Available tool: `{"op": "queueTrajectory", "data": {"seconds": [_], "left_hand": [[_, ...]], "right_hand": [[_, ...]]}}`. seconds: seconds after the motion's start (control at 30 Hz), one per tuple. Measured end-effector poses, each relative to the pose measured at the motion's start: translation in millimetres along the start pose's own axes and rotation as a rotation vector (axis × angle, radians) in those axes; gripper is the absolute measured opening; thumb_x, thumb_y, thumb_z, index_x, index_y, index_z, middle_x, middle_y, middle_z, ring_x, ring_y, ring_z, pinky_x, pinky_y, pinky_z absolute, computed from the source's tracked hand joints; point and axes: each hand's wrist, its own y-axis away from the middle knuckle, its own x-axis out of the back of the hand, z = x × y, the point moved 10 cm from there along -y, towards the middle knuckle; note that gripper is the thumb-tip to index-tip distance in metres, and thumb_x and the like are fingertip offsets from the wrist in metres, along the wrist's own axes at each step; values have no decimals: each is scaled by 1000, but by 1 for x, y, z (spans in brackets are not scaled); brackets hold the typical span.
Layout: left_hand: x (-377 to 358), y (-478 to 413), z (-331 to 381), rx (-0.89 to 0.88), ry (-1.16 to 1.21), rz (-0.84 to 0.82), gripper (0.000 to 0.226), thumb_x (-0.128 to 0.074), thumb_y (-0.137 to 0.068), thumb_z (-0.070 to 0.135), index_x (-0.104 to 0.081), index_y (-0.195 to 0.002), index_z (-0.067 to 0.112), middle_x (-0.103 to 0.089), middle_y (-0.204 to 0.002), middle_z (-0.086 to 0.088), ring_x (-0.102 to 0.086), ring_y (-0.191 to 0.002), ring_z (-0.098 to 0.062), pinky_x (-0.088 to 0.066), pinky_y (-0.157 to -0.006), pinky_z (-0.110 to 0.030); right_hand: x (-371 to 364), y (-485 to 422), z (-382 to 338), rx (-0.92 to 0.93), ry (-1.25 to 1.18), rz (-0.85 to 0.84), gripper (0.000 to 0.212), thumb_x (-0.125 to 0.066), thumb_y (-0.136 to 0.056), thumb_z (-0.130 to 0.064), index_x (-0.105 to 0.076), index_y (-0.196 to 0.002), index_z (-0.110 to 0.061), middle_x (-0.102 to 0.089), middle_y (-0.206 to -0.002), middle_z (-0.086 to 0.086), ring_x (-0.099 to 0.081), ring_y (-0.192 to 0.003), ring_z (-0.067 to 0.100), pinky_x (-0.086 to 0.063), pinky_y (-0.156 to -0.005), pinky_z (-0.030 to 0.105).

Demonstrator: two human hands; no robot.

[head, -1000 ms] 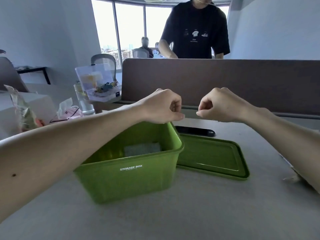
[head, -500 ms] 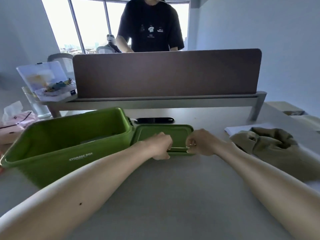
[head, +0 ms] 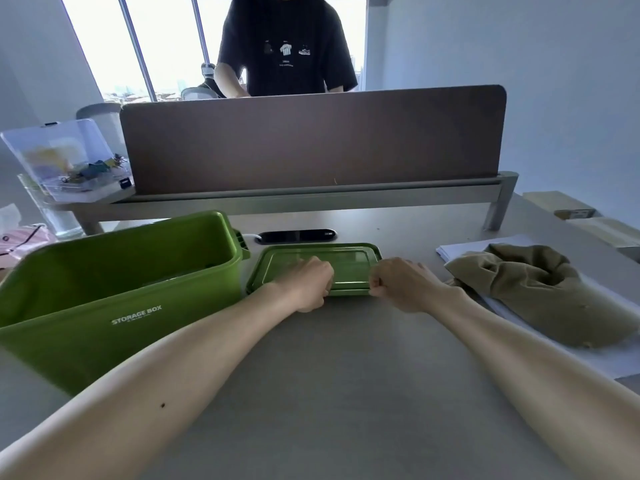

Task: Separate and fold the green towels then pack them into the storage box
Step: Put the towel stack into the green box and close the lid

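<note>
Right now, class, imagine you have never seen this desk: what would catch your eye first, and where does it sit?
The bright green storage box stands open at the left of the table. Just right of it its lid lies flat, with the left hand and right hand closed at its near edge. Further right, a crumpled olive-green towel heap rests on white paper.

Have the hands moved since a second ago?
Yes. Both the left hand and right hand dropped from above the storage box to the near edge of the lid.
</note>
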Motion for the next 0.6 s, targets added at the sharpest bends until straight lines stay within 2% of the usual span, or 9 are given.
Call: {"op": "queueTrajectory", "data": {"seconds": [0.07,0.17,0.23,0.3,0.37,0.43,0.53,0.6], "left_hand": [[19,-2,2,-17,3,64,9,-60,-90,2,-68,-94,5,-66,-103,-8,-66,-92,-30,-54,-75,-41],[47,-5,8,-35,52,144,4,-61,-90,3,-62,-90,7,-62,-99,-5,-63,-91,-28,-54,-75,-42],[63,-6,13,-51,102,190,16,-59,-89,1,-52,-87,15,-54,-95,2,-58,-91,-24,-47,-74,-37],[77,-7,17,-67,157,218,19,-57,-89,0,-50,-88,18,-54,-97,4,-54,-91,-20,-45,-75,-35],[90,-8,21,-82,198,243,16,-58,-91,2,-53,-90,18,-54,-99,4,-56,-94,-21,-48,-78,-37],[107,-7,26,-108,234,289,13,-60,-92,7,-54,-91,18,-54,-99,3,-56,-96,-22,-48,-79,-36],[141,1,29,-143,292,386,8,-64,-93,20,-56,-93,18,-55,-100,3,-55,-94,-21,-46,-81,-36],[163,10,26,-161,278,449,17,-71,-89,27,-58,-97,19,-56,-101,4,-55,-94,-20,-48,-83,-38]], "right_hand": [[19,4,5,4,-28,61,10,-55,-94,-28,-58,-85,-25,-62,-97,-6,-58,-94,23,-38,-74,34],[49,13,5,74,-71,155,12,-65,-92,-34,-57,-90,-26,-59,-92,-4,-56,-85,20,-40,-70,33],[68,18,6,100,-83,241,12,-69,-90,-26,-65,-95,-16,-62,-94,2,-58,-84,24,-45,-72,36],[87,23,9,126,-85,343,6,-69,-90,-16,-69,-93,-10,-63,-92,5,-58,-81,25,-47,-70,35],[107,31,13,125,-81,438,2,-67,-89,-8,-69,-89,-9,-63,-89,5,-56,-78,24,-37,-63,25],[128,40,18,112,-69,528,8,-65,-87,-2,-68,-87,-9,-60,-86,2,-54,-75,23,-31,-61,28],[160,56,19,130,-62,635,10,-64,-85,1,-69,-87,-8,-60,-86,2,-58,-74,24,-45,-64,36],[181,66,17,146,-64,692,4,-68,-87,-3,-70,-90,-5,-63,-89,7,-58,-74,22,-50,-65,35]]}}
